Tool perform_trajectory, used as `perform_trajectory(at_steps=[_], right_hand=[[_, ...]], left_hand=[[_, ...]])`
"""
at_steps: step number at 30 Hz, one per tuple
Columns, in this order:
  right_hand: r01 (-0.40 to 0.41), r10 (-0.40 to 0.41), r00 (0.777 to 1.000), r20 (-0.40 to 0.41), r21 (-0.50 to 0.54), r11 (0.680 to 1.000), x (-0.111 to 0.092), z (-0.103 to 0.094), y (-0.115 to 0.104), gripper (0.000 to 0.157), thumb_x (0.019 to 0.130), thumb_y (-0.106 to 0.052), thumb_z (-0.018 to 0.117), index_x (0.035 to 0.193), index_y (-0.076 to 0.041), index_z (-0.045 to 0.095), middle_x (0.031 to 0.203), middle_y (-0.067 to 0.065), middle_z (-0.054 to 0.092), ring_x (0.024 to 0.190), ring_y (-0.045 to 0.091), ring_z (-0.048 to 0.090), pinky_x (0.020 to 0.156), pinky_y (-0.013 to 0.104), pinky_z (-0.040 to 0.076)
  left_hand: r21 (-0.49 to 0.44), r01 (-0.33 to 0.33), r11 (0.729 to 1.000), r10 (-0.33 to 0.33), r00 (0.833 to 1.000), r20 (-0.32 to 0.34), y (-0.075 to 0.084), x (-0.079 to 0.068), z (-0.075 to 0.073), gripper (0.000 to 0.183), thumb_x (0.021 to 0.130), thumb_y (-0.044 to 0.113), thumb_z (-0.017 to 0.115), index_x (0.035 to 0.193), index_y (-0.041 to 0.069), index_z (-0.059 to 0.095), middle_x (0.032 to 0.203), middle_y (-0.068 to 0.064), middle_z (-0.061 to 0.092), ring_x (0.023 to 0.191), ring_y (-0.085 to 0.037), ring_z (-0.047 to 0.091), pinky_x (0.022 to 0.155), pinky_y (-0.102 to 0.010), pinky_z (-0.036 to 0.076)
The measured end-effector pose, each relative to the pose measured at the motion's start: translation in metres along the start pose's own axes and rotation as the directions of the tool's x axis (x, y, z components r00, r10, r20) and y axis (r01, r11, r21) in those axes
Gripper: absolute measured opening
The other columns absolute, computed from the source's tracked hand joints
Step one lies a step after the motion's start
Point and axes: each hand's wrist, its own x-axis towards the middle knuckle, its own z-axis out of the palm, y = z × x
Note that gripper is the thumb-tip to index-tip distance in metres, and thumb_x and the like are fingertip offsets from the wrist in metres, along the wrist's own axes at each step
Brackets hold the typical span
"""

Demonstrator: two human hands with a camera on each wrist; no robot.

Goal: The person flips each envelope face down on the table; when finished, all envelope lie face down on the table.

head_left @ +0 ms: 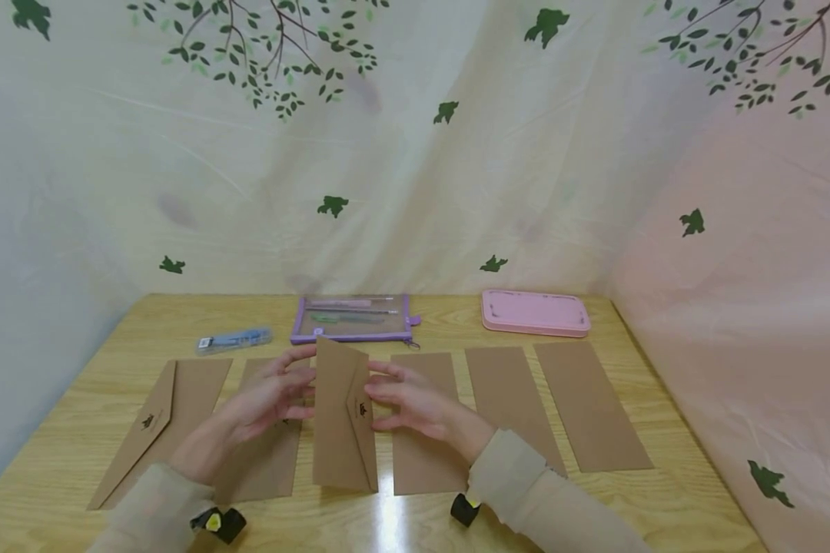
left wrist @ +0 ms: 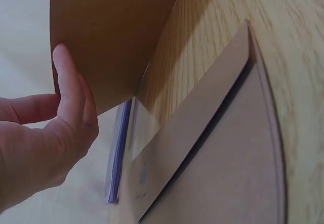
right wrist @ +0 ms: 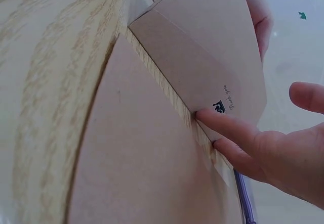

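Observation:
Between the two hands, a brown kraft envelope (head_left: 339, 422) stands tilted up from the table, its pointed flap with a small dark print towards the right. My left hand (head_left: 270, 399) pinches its left edge; in the left wrist view the thumb and fingers (left wrist: 71, 85) lie on either side of the paper. On the other edge, my right hand (head_left: 415, 403) touches with its fingertips. Those fingers (right wrist: 230, 130) are nearly straight in the right wrist view, with the thumb off the paper. "Thank you" is printed on the flap (right wrist: 223, 82).
A flap-up envelope (head_left: 200, 407) and another envelope (head_left: 270, 461) lie at the left. Plain-side-up envelopes (head_left: 425, 461) lie in a row at the right. Along the back are a blue item in clear packaging (head_left: 235, 339), a purple-edged pencil pouch (head_left: 353, 336) and a pink case (head_left: 536, 311).

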Motion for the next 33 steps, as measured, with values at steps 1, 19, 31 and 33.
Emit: perform_trajectory(at_steps=[1,19,31,33], right_hand=[[0.002,-0.002,1.0,-0.002,-0.002,1.0,0.0,0.001,0.0,0.065,0.101,-0.008,0.057,0.158,0.0,0.027,0.162,0.026,0.019,0.147,0.044,0.024,0.102,0.064,0.044],[-0.001,0.0,1.0,0.017,0.026,1.0,-0.001,0.004,-0.002,0.067,0.101,-0.014,0.059,0.158,-0.002,0.026,0.159,0.022,0.029,0.147,0.04,0.026,0.103,0.067,0.042],[0.022,-0.022,0.997,0.081,0.001,1.0,0.009,0.025,-0.003,0.072,0.1,-0.032,0.065,0.16,-0.011,0.029,0.154,0.019,0.04,0.143,0.036,0.036,0.099,0.065,0.047],[0.024,-0.023,0.996,0.089,-0.002,1.0,0.011,0.029,-0.003,0.07,0.1,-0.031,0.065,0.16,-0.014,0.031,0.152,0.02,0.041,0.14,0.038,0.04,0.099,0.066,0.047]], left_hand=[[-0.002,-0.003,1.0,0.003,1.0,0.011,-0.001,0.001,0.001,0.057,0.109,0.016,0.045,0.158,0.007,0.018,0.141,-0.021,0.053,0.113,-0.026,0.062,0.085,-0.041,0.06],[-0.038,-0.002,0.999,0.005,0.997,0.074,-0.007,0.009,0.01,0.059,0.11,0.016,0.043,0.158,0.001,0.012,0.128,-0.013,0.063,0.108,-0.023,0.065,0.083,-0.04,0.06],[0.038,-0.006,0.999,0.004,0.999,0.053,0.001,0.011,0.015,0.056,0.108,0.023,0.05,0.155,0.001,0.027,0.145,-0.022,0.052,0.123,-0.028,0.058,0.104,-0.047,0.049],[0.046,-0.008,0.999,0.006,0.999,0.046,0.0,0.01,0.015,0.056,0.108,0.022,0.05,0.154,0.0,0.029,0.147,-0.024,0.048,0.125,-0.03,0.056,0.106,-0.047,0.047]])
